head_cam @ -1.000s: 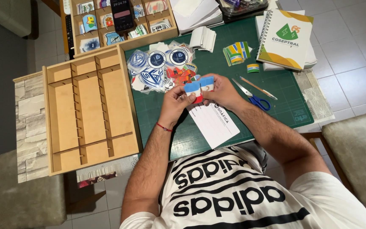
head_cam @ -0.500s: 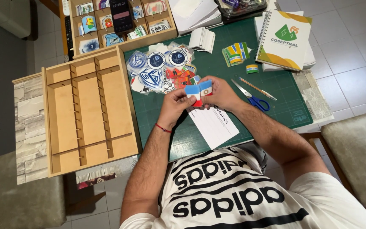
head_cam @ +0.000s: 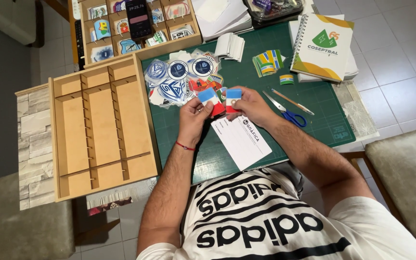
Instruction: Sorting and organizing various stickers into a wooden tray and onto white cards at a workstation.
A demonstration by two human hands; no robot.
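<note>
My left hand point(head_cam: 193, 115) grips a small sticker point(head_cam: 209, 98) striped blue, white and red, raised above the green cutting mat point(head_cam: 314, 120). My right hand point(head_cam: 248, 103) pinches a second sticker point(head_cam: 233, 98) of the same colours just beside it; the two pieces sit a small gap apart. A red cord bracelet point(head_cam: 185, 146) circles my left wrist. Right below both hands lies a white printed card point(head_cam: 241, 139). Just beyond my hands a heap of round and shield-shaped stickers point(head_cam: 176, 79) spreads on the mat.
An empty wooden divider tray point(head_cam: 104, 130) lies to the left. A wooden box of sorted stickers with a phone point(head_cam: 138, 19) stands at the back. Blue-handled scissors point(head_cam: 287, 113), a pencil point(head_cam: 292, 101), a spiral notebook point(head_cam: 323, 45) and folded stickers point(head_cam: 267, 62) lie to the right.
The two stickers, held together a second ago, have come apart: my left hand drew its piece slightly left, my right hand kept the other.
</note>
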